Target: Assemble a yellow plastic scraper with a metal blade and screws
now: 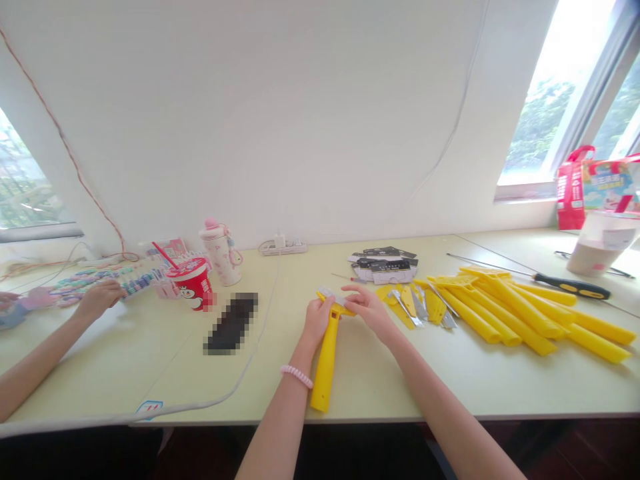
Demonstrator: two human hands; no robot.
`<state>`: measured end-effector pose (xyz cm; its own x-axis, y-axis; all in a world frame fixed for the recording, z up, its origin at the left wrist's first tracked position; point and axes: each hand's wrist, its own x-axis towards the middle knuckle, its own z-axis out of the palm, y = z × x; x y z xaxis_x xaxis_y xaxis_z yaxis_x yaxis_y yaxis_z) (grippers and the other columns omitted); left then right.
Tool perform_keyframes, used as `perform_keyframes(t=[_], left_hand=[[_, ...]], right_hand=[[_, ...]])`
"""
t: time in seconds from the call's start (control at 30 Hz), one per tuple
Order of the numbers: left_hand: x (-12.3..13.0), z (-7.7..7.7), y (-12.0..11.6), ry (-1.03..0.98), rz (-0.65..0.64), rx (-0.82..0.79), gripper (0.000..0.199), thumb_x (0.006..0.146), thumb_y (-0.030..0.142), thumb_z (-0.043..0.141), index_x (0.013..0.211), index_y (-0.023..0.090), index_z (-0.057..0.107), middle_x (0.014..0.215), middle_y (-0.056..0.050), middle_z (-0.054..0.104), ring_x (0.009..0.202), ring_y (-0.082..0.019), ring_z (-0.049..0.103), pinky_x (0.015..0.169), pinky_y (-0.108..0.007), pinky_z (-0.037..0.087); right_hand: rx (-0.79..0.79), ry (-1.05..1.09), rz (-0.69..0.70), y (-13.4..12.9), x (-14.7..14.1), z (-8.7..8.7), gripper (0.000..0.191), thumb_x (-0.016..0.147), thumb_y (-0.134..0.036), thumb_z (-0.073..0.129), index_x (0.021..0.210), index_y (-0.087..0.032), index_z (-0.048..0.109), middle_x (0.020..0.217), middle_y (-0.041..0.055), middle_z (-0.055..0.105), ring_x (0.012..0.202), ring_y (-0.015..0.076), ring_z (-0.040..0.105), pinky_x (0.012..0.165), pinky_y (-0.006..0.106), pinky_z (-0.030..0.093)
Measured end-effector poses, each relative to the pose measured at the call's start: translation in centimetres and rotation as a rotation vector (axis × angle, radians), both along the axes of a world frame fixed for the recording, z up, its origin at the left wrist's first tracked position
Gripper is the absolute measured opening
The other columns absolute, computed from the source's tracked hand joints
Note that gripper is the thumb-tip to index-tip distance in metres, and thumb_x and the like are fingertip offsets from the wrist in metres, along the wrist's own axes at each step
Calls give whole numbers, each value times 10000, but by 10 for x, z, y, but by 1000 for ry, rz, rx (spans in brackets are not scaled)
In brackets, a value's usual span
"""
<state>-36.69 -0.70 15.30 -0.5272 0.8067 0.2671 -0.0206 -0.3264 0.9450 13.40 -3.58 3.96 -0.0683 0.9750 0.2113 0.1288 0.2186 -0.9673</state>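
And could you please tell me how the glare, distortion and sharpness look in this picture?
Head view: daylight whitens the upper part of the right window, which also leans, suggesting wide-angle distortion; head view: a dark rectangular item is broken into mosaic blocks; head view: the yellow-handled tool is fairly clear, but small print on the black cards is too soft to read.

Over my feed I see a pale pink bracelet (297, 376) on the left wrist, its plump coils like a spiral hair tie. Left hand (319, 321), right hand (371, 312) and both forearms (277, 430) are bare; the black patch (370, 451) between them I can't confirm as clothing.
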Motion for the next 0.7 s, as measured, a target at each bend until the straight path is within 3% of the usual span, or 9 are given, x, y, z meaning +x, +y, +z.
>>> perform_keyframes(t=[0.13,0.2,0.27,0.37,0.43,0.5,0.57,0.7], left_hand=[[13,-2,4,23,-99,-44,533,770,434,272,305,174,276,272,44,361,405,-32,536,385,-64,282],[31,-6,-1,11,-175,-22,549,772,458,255,315,155,281,282,44,374,386,-31,522,388,-73,281],[75,-21,-11,4,-243,-16,564,761,495,291,329,134,316,297,41,391,411,-50,541,401,-90,299],[180,-61,-24,-65,-423,-11,567,757,563,344,413,122,439,370,19,468,532,-100,594,444,-142,365],[250,-91,-26,-52,-481,-44,487,766,518,432,549,98,548,527,-28,573,628,-135,613,504,-196,424],[301,-113,-21,-42,-508,-67,317,808,398,473,802,109,603,794,-65,624,738,-134,596,624,-252,474],[330,-126,-13,-31,-532,-90,255,826,336,469,1012,188,562,1030,-58,562,885,-160,550,733,-313,474],[349,-136,0,-14,-548,-122,306,835,309,461,1100,166,512,1114,-80,516,935,-169,530,791,-365,455]], right_hand=[[-77,-45,-2,-4,2,4,223,676,-375,537,753,-176,604,708,5,582,625,115,494,615,252,391],[-99,-46,20,-3,3,3,230,684,-389,519,650,-166,565,654,-8,534,585,99,453,600,244,372],[-113,-31,30,-1,3,0,227,684,-381,513,612,-165,523,590,-29,468,545,86,412,569,232,347],[-97,-24,13,2,4,-5,213,685,-364,505,593,-172,489,539,-50,393,509,77,363,518,218,295],[-83,-26,-9,3,4,-8,209,685,-362,499,588,-179,477,523,-54,375,496,78,350,501,215,275],[-71,-32,-29,3,5,-9,206,681,-365,492,585,-185,465,519,-52,380,490,82,350,491,217,271],[-65,-61,-54,4,6,-9,209,673,-367,487,572,-187,455,511,-48,382,485,87,350,484,219,269],[-81,-102,-81,4,7,-9,206,654,-351,499,543,-185,451,484,-48,367,474,86,347,470,216,257]])
